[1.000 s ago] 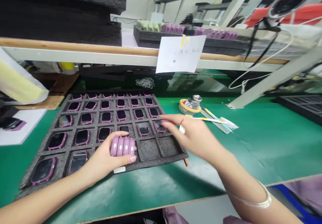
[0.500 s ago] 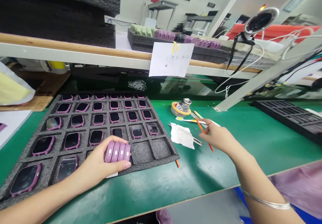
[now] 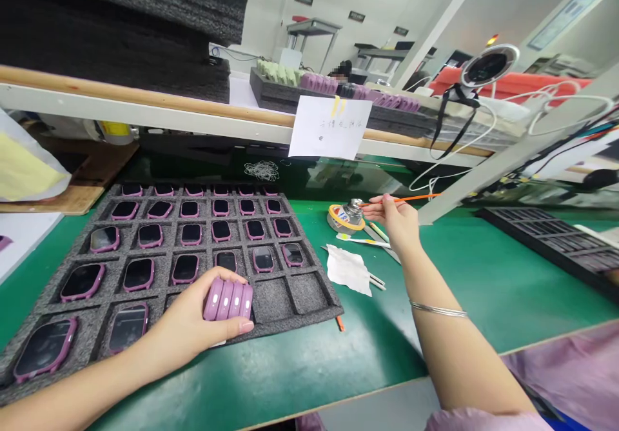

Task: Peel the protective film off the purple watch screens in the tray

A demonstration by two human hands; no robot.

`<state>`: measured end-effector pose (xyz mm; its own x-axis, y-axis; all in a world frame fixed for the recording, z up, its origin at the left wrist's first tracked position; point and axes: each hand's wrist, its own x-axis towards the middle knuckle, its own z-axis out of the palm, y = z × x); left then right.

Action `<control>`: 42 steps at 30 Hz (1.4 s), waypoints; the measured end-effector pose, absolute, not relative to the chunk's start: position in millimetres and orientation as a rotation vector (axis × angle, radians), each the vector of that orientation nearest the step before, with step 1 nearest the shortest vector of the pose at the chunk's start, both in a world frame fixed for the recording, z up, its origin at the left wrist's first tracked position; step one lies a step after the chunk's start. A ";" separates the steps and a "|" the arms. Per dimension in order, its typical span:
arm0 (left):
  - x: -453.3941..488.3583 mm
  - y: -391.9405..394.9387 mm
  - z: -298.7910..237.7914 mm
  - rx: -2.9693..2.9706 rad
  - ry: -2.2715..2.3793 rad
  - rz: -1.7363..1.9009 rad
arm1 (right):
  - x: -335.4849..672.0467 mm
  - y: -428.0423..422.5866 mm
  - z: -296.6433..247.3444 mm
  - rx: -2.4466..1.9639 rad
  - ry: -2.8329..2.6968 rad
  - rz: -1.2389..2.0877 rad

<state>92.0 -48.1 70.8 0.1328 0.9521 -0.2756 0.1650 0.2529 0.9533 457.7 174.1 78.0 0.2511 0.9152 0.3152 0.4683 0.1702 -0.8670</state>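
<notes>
My left hand (image 3: 188, 321) is closed round a row of several purple watch cases (image 3: 228, 299), pressed side by side. It rests over the front part of a dark foam tray (image 3: 302, 320), whose compartments hold many purple watches with black screens (image 3: 138, 272). Two compartments at the tray's front right hold no watch. My right hand (image 3: 399, 224) pinches a thin orange stick (image 3: 420, 197) lying nearly level. The stick's left end is at the top of a small metal pot (image 3: 354, 209), which stands on or inside a yellow-rimmed roll (image 3: 344, 226). Whether the tip touches the pot is unclear.
A toothbrush (image 3: 363, 240), a crumpled white cloth (image 3: 347, 268) and thin sticks lie on the green table (image 3: 464, 266). A shelf (image 3: 193, 116) with a hanging paper note (image 3: 331, 128) crosses behind. Another black tray (image 3: 556, 250) lies right, past a slanted white post (image 3: 464, 186).
My right hand has moved up and away from me with the orange stick, which has turned from steep to nearly level at the metal pot. My left hand keeps its grip on the watch cases.
</notes>
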 end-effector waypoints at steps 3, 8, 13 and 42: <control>94.1 -47.0 71.8 1.216 1.333 0.825 | 452.9 171.1 86.8 -1.504 -1.413 0.502; 96.0 -47.7 73.6 1.255 1.335 0.816 | 397.5 130.5 101.5 -1.369 -1.585 0.538; 95.4 -49.8 71.1 1.197 1.298 0.838 | 309.8 46.5 103.3 -0.900 -1.936 1.036; 97.3 -49.9 60.3 1.305 1.314 0.857 | 264.4 3.9 79.9 -0.372 -2.286 0.866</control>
